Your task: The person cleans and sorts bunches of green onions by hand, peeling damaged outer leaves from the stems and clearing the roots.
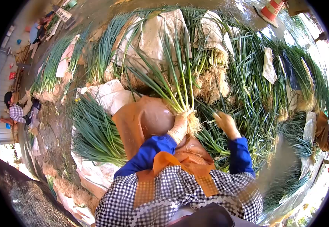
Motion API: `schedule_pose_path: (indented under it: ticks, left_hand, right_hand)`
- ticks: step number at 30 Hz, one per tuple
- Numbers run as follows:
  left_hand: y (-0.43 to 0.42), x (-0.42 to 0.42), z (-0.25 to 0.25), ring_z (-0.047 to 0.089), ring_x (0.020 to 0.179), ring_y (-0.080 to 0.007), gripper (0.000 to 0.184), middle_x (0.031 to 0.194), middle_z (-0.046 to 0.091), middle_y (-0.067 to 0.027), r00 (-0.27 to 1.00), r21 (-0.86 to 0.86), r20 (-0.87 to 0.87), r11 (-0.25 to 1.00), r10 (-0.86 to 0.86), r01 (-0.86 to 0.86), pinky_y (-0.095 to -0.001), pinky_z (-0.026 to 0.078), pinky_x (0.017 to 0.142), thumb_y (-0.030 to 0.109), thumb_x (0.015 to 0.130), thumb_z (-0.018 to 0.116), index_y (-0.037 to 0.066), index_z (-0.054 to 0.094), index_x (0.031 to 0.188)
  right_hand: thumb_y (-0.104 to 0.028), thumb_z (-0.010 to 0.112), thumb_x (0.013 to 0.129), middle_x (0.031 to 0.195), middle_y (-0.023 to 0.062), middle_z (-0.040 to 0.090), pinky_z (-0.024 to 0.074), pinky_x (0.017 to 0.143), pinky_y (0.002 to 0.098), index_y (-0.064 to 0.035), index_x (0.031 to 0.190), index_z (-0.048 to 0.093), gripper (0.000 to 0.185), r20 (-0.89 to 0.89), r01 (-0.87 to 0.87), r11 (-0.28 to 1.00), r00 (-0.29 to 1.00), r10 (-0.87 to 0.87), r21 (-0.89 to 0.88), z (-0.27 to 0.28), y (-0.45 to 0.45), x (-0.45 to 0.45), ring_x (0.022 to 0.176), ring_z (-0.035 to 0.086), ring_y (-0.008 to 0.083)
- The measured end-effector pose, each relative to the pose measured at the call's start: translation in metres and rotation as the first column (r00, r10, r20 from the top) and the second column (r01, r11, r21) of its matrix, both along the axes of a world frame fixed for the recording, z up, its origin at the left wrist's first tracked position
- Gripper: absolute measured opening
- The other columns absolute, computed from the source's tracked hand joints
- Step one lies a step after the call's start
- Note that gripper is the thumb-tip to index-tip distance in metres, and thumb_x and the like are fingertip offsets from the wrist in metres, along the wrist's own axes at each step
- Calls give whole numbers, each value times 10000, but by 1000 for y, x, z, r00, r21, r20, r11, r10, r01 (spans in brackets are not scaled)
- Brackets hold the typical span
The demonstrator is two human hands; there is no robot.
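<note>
My left hand (178,128) is closed around the lower stems of a small bunch of green onions (181,89). Their long leaves point up and away, and the pale shaggy roots (194,124) hang out beside my fingers. To the right of these roots, apart from them, my right hand (226,124) has its fingers drawn together. A thin pale bit shows near its fingertips, too small to name. Beneath my right hand lie loose green onion leaves (213,142). A brown apron (134,117) covers my lap under the held bunch.
A pile of green onions (96,132) lies on pale sheeting at my left. Ahead stand rooted bundles (213,81), partly covered by cloth sacks (160,36). More leaves heap up (255,102) at right. A seated person (17,111) is far left; a traffic cone (271,10) stands far right.
</note>
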State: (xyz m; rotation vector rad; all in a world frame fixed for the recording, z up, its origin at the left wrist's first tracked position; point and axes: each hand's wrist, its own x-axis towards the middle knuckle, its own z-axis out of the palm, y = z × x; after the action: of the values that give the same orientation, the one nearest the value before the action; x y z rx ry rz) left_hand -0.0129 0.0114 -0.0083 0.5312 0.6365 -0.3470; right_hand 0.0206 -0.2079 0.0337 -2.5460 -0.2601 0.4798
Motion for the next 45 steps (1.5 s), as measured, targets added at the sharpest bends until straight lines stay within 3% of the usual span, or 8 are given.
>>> schedule_pose_path:
  ticks: [6, 10, 25, 31, 33, 39, 41, 45]
  left_hand:
    - [-2, -5, -54, 591, 787, -261, 222, 893, 601, -122, 987, -32, 90, 991, 131, -129, -384, 510, 689, 102, 839, 481, 14, 528, 1037]
    - [12, -8, -21, 591, 802, -284, 266, 895, 603, -137, 994, -183, 108, 983, 22, -2, -420, 512, 718, 141, 837, 464, -21, 521, 1040]
    - [5, -8, -3, 562, 574, -270, 243, 691, 582, -127, 989, 13, 10, 989, 146, -146, -383, 499, 543, 224, 856, 456, 3, 552, 894]
    - [-4, -5, -18, 572, 614, -220, 140, 734, 589, -94, 988, 36, 11, 987, 156, -157, -365, 497, 521, 140, 851, 524, 40, 558, 944]
    - [-10, -5, -10, 558, 598, -196, 126, 725, 581, -67, 996, 134, 49, 987, 77, -83, -324, 486, 519, 111, 843, 550, 35, 564, 943]
    - [-22, -1, -37, 602, 731, -205, 60, 756, 589, -91, 999, 478, 35, 879, -12, -6, -295, 477, 559, 65, 811, 554, 17, 590, 808]
    - [-15, 0, -53, 576, 768, -285, 192, 840, 605, -148, 732, 970, -210, -42, -649, 241, -355, 474, 697, 121, 800, 555, -18, 562, 932]
    - [-17, -4, -34, 566, 776, -289, 249, 883, 601, -150, 909, 872, -148, 382, -391, 306, -344, 464, 717, 117, 794, 558, -8, 528, 1007]
  right_hand:
    - [-365, 559, 845, 661, 119, 589, 458, 582, 349, -76, 829, 623, 296, 492, -621, 783, 671, 555, -37, 8, 90, 35, 595, 565, 281]
    - [-315, 551, 878, 541, -30, 463, 315, 428, 199, -95, 677, 556, 298, -309, 161, 409, 893, 327, 898, 42, 55, 26, 460, 377, 44]
    - [-225, 526, 893, 709, 68, 604, 433, 515, 275, -54, 842, 622, 202, 307, -175, 888, 951, 40, 426, -55, 112, 21, 574, 508, 148]
    - [-304, 514, 880, 654, 70, 560, 477, 582, 315, -46, 676, 522, 329, -623, 522, 694, 771, -134, 497, -9, -23, 10, 656, 574, 155]
    - [-300, 555, 847, 719, 91, 600, 484, 600, 349, -57, 739, 583, 268, 120, -46, 835, 984, 133, -548, -13, -12, 16, 675, 603, 201]
    - [-328, 600, 767, 951, 113, 636, 495, 717, 360, -162, 1043, 633, 324, 296, -565, 824, 796, 528, 47, 30, 130, 48, 827, 613, 273]
    - [-359, 585, 754, 875, 99, 643, 490, 714, 371, -142, 958, 646, 305, -9, -685, 681, 707, 707, -260, 34, 154, 63, 794, 611, 281]
    - [-221, 535, 827, 676, 72, 612, 478, 602, 334, -89, 817, 627, 162, 278, -666, 710, 743, 609, 227, 38, 125, 64, 640, 602, 231]
